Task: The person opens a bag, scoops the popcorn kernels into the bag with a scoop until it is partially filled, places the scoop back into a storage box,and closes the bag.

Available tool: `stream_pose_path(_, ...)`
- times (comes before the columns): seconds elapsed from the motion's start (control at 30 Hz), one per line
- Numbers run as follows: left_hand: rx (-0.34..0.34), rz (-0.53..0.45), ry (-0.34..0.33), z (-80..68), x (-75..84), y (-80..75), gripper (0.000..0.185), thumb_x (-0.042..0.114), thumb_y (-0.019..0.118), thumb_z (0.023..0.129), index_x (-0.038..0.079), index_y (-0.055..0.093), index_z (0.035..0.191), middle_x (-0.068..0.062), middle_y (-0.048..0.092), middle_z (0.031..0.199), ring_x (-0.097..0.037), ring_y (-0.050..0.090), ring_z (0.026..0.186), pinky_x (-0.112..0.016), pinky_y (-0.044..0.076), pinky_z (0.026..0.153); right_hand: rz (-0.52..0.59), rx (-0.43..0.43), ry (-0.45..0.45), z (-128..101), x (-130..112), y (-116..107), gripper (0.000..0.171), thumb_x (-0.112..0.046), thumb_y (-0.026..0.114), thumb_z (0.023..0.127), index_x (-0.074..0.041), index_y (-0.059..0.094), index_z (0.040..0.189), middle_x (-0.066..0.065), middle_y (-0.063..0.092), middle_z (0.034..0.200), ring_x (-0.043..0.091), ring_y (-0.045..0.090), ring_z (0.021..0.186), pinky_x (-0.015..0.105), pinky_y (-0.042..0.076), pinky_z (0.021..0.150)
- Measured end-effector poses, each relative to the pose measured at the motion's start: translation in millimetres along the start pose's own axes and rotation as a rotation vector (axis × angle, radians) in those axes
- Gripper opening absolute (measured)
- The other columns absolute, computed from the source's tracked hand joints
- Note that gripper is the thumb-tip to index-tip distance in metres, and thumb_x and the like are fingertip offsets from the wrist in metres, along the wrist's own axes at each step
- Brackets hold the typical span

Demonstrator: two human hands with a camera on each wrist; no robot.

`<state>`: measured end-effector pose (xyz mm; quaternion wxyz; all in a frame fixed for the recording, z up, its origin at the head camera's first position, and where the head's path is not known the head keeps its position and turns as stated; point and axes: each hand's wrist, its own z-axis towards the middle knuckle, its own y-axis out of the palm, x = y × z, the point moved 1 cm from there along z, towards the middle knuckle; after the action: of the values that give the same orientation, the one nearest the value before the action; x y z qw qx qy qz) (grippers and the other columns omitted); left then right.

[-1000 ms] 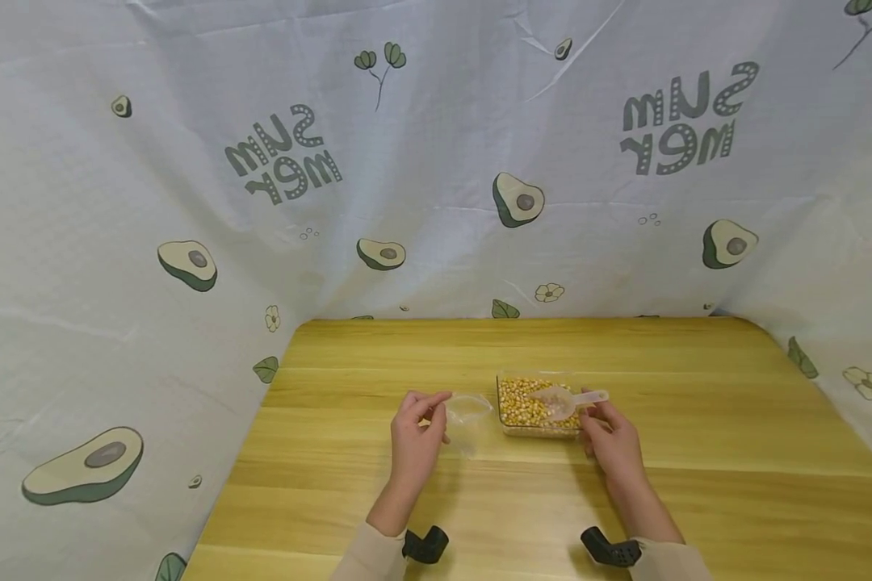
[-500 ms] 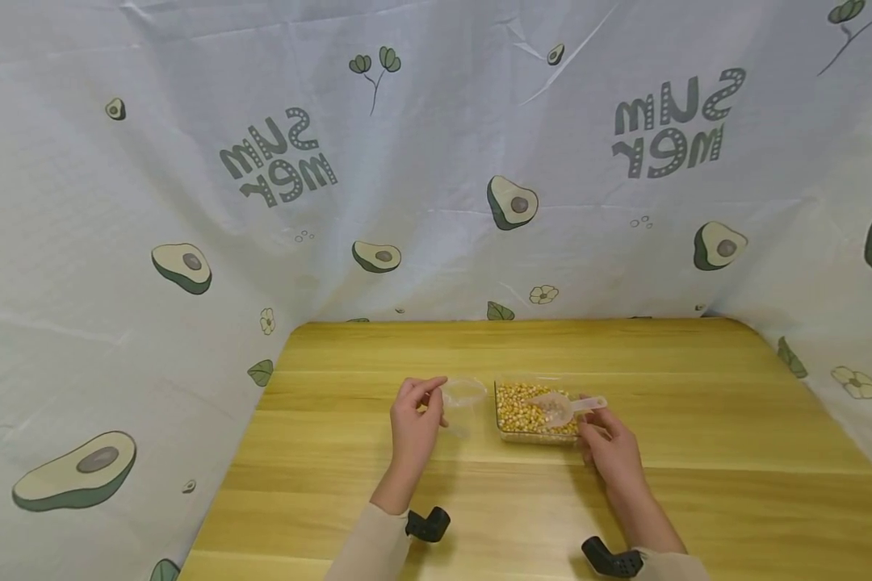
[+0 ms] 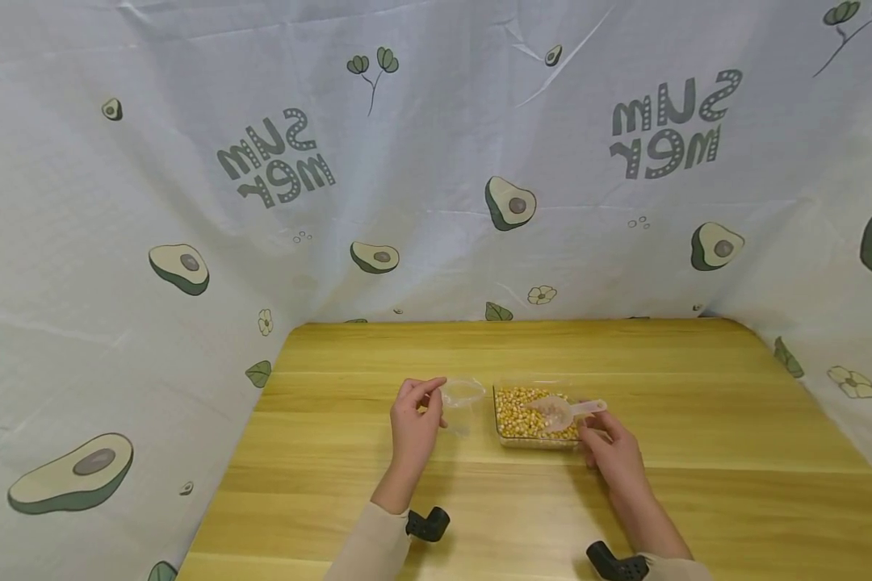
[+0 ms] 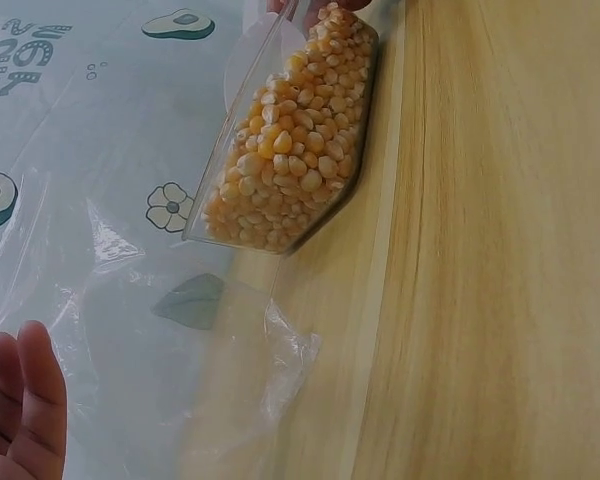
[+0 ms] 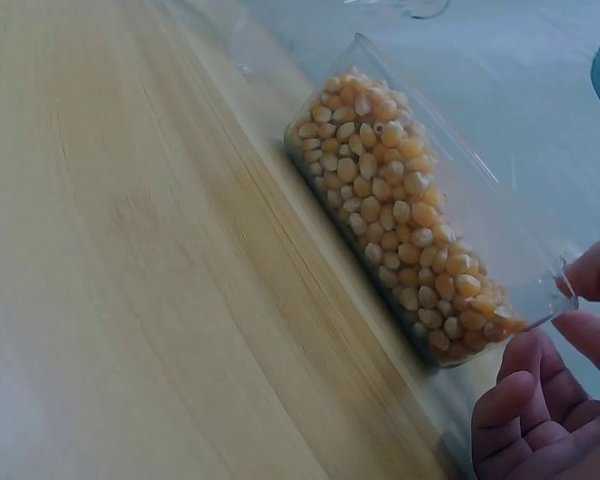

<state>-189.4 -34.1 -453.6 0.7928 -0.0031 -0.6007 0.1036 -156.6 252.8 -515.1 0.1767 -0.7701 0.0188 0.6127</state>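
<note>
Here's the clear rectangular plastic container [image 3: 538, 443], sitting on the yellow wood-grain table [image 3: 516, 508], and it's well filled with yellow corn kernels [image 3: 516, 413]. Across those kernels lies a pale pinkish translucent scoop [image 3: 556, 412], its bowl in the corn, its handle poking out over the container's right end.

Right there, under that handle, is the right hand [image 3: 614, 452], thumb and finger clamped on the container's clear edge; the right-wrist view shows the pinch up close, the other fingers curled below.

Over to the container's left, the left hand [image 3: 416, 415] has finger and thumb together on the rim of a thin transparent plastic bag [image 4: 298, 345]. The bag hangs just beside the container's left end, its mouth showing as an oval ring in the head view; the see-through film makes its lower edge hard to follow.

And what's around? Behind the container rises a white curtain [image 3: 436, 145] printed with green avocados and mirrored grey lettering. Nearer the person than the container, a black wrist mount [image 3: 429, 524] sits against the left beige sleeve [image 3: 374, 545], with its twin [image 3: 618, 563] on the right.
</note>
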Motion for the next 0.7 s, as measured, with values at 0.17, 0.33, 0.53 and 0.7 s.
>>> stream_pose_path(0.17, -0.003, 0.012, -0.007, -0.4, -2.1, 0.5, 0.020, -0.004, 0.057, 0.096, -0.007, 0.073, 0.108, -0.017, 0.054, 0.089, -0.027, 0.056, 0.070, -0.019, 0.051, 0.049, -0.014, -0.012, -0.028, 3.8, 2.4, -9.4, 0.053, -0.031, 0.058, 0.101, -0.008, 0.043, 0.146, -0.020, 0.052, 0.095, 0.004, 0.054, 0.069, 0.023, 0.046, 0.056)
stream_pose_path(0.33, 0.003, 0.031, -0.016, 1.1, -8.1, 2.3, 0.021, -0.004, 0.057, 0.096, -0.005, 0.074, 0.108, -0.017, 0.055, 0.091, -0.031, 0.056, 0.072, -0.033, 0.056, 0.052, 0.075, -0.033, -0.104, 14.0, -0.9, -19.8, 0.052, -0.036, 0.058, 0.101, -0.009, 0.046, 0.144, -0.013, 0.057, 0.090, 0.006, 0.048, 0.060, 0.024, 0.044, 0.052)
stream_pose_path(0.53, 0.020, 0.046, -0.036, 5.8, -25.6, 4.3, 0.020, -0.003, 0.058, 0.096, -0.002, 0.075, 0.108, -0.016, 0.055, 0.091, -0.016, 0.053, 0.068, -0.024, 0.053, 0.050, 0.119, -0.072, -0.120, 18.5, -8.4, -21.8, 0.040, -0.034, 0.058, 0.100, -0.005, 0.060, 0.127, -0.011, 0.062, 0.080, 0.006, 0.048, 0.059, 0.024, 0.043, 0.051)
stream_pose_path(0.7, 0.016, 0.047, -0.035, 6.9, -31.2, 5.0, 0.020, -0.002, 0.059, 0.096, -0.001, 0.075, 0.108, -0.015, 0.055, 0.091, -0.015, 0.053, 0.068, -0.031, 0.055, 0.051, 0.133, -0.081, -0.107, 18.3, -11.1, -17.2, 0.040, -0.036, 0.055, 0.102, -0.002, 0.061, 0.121, -0.009, 0.066, 0.080, 0.008, 0.050, 0.060, 0.025, 0.042, 0.052)
